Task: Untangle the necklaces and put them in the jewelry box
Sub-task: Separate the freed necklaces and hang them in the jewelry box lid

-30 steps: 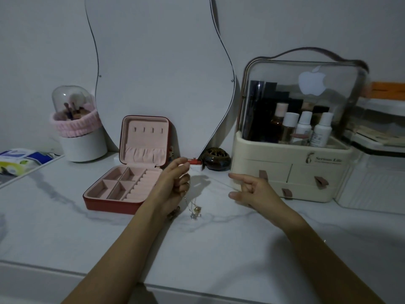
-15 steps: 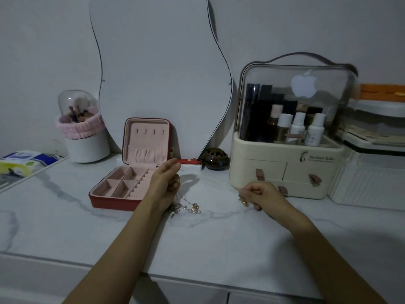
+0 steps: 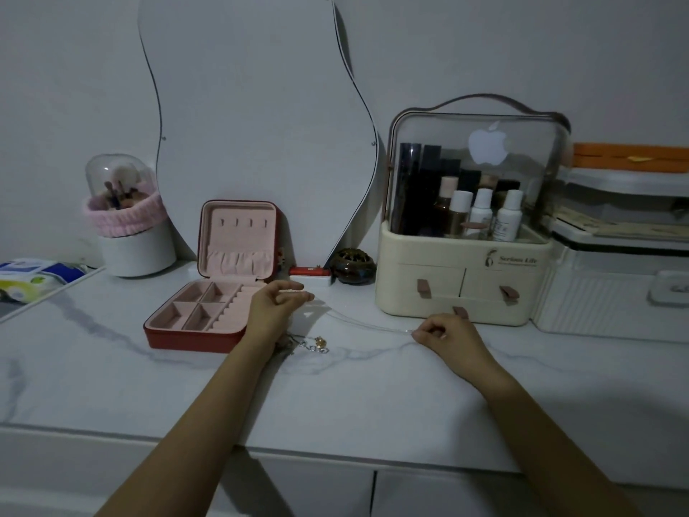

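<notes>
A thin silver necklace chain (image 3: 358, 322) stretches just above the marble tabletop between my two hands. My left hand (image 3: 274, 309) pinches one end beside the open red jewelry box (image 3: 194, 332), whose pink compartments hold nothing. My right hand (image 3: 443, 335) pinches the other end in front of the cosmetics organizer. A small tangle of chain with a gold pendant (image 3: 315, 345) lies on the table under my left wrist, partly hidden by it.
A cream cosmetics organizer (image 3: 462, 292) with bottles stands at the back right, white storage boxes (image 3: 611, 300) beside it. A wavy mirror (image 3: 257, 125) leans on the wall, a dark round pot (image 3: 352, 270) at its foot. A brush holder (image 3: 130, 233) and wipes pack (image 3: 33, 279) are at left.
My right hand closed from spread fingers into a pinch and drew the chain out to the right. My left hand stayed by the box holding the other end.
</notes>
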